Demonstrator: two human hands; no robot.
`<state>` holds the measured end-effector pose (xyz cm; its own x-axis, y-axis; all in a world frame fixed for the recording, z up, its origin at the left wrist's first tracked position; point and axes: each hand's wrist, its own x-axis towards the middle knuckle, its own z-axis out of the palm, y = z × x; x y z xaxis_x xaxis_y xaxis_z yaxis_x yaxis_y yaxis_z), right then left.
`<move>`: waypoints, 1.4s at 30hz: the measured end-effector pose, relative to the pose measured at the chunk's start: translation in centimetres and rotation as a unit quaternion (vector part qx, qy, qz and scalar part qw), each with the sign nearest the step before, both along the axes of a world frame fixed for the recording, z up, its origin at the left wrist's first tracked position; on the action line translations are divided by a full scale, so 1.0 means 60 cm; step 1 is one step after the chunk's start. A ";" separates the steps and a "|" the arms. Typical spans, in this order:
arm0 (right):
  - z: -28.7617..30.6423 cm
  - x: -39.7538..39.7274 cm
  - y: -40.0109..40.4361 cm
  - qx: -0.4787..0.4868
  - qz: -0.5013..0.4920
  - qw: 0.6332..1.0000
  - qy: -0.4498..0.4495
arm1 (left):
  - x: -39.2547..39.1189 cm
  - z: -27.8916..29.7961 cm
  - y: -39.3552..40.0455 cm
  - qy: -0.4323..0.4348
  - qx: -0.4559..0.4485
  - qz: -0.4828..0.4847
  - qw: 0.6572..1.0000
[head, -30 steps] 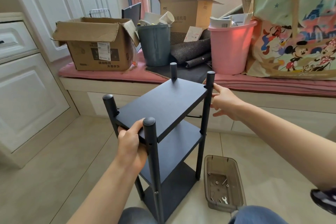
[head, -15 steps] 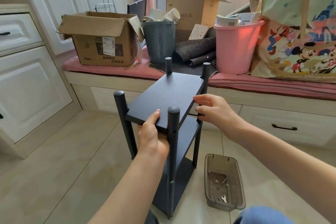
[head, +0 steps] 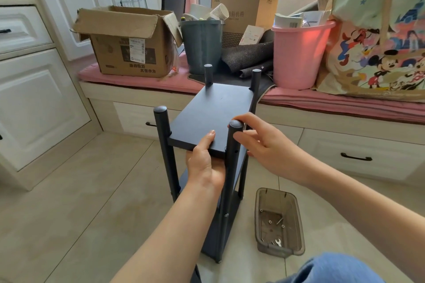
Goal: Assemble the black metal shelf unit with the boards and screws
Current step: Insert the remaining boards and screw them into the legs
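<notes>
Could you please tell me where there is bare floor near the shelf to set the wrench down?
Bare tile lies left of the shelf, out to the white cabinet, and between the shelf and the tray. The window seat is crowded with boxes, bins and a bag.

- The left hand [head: 204, 163] reaches forward, thumb on top, fingers curled under and out of sight, gripping.
- The right hand [head: 264, 145] reaches in from the right, fingers [head: 247, 119] loosely spread.
</notes>
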<state>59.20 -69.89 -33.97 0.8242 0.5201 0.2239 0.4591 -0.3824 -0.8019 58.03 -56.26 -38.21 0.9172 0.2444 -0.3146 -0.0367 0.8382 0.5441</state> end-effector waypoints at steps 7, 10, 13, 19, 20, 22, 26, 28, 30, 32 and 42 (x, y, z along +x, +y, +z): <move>-0.008 0.000 -0.008 0.030 -0.016 0.999 -0.010 | -0.004 -0.008 -0.003 -0.023 0.067 -0.027 0.997; -0.010 0.004 -0.020 0.037 -0.014 0.999 -0.008 | -0.008 -0.017 -0.010 -0.057 0.092 -0.046 0.993; -0.011 0.005 -0.040 0.049 -0.013 0.999 -0.003 | -0.011 -0.021 -0.018 -0.068 0.083 -0.082 0.991; -0.011 0.009 -0.069 0.061 -0.011 0.998 0.004 | 0.005 -0.008 -0.006 -0.078 0.004 -0.053 0.996; -0.011 0.009 -0.069 0.061 -0.009 0.998 0.003 | 0.008 -0.008 -0.004 -0.079 0.006 -0.053 0.995; -0.011 0.010 -0.068 0.067 -0.001 0.998 0.004 | 0.011 -0.009 -0.003 -0.080 0.008 -0.064 0.995; -0.016 0.013 -0.066 0.072 0.010 0.997 0.022 | 0.014 -0.011 -0.001 -0.081 0.008 -0.075 0.994; -0.019 0.015 -0.064 0.077 0.013 0.997 0.029 | 0.014 -0.012 -0.001 -0.083 0.017 -0.077 0.993; -0.023 0.017 -0.064 0.082 0.009 0.996 0.027 | 0.015 -0.014 -0.001 -0.085 0.027 -0.082 0.993; -0.024 0.017 -0.065 0.086 0.007 0.996 0.021 | 0.016 -0.016 0.000 -0.089 0.040 -0.086 0.992; -0.024 0.019 -0.100 0.156 -0.044 0.986 0.036 | 0.005 -0.030 -0.015 -0.107 0.171 -0.184 0.962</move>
